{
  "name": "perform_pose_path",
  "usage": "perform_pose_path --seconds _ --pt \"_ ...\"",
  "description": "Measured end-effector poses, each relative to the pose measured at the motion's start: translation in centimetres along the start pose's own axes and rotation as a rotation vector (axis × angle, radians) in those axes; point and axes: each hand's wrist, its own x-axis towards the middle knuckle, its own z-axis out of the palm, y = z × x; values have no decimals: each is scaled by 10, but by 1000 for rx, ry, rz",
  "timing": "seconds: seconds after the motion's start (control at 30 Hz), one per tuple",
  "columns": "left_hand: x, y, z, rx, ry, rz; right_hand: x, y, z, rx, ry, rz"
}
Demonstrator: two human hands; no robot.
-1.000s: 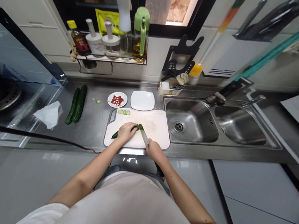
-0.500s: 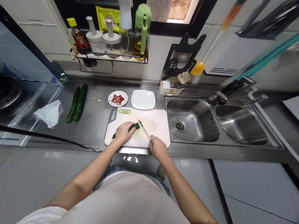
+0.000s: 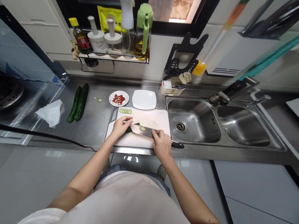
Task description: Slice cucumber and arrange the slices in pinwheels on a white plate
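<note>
Head view: right fingers [image 3: 155,136] pinch the knife [image 3: 148,132] beside bent left fingers [image 3: 127,118].

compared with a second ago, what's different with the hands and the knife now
The left hand seems to have let go of the cut cucumber, its fingers near the tip of the knife. The right hand has turned the knife flat side up, a cucumber slice now on it, handle pointing right. The whole cucumbers and both plates stayed put.
</note>
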Motion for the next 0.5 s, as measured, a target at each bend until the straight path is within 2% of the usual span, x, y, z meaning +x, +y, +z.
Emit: perform_pose_path --seconds 0.17,0.3,0.5 --pt "-5 24 5 204 -160 136 -1 -1 -1 -17 14 -23" --pt "-6 32 10 295 -288 169 -4 0 1 -10 23 -45" --pt "-2 35 16 272 -351 152 -5 5 12 -25 133 -75"
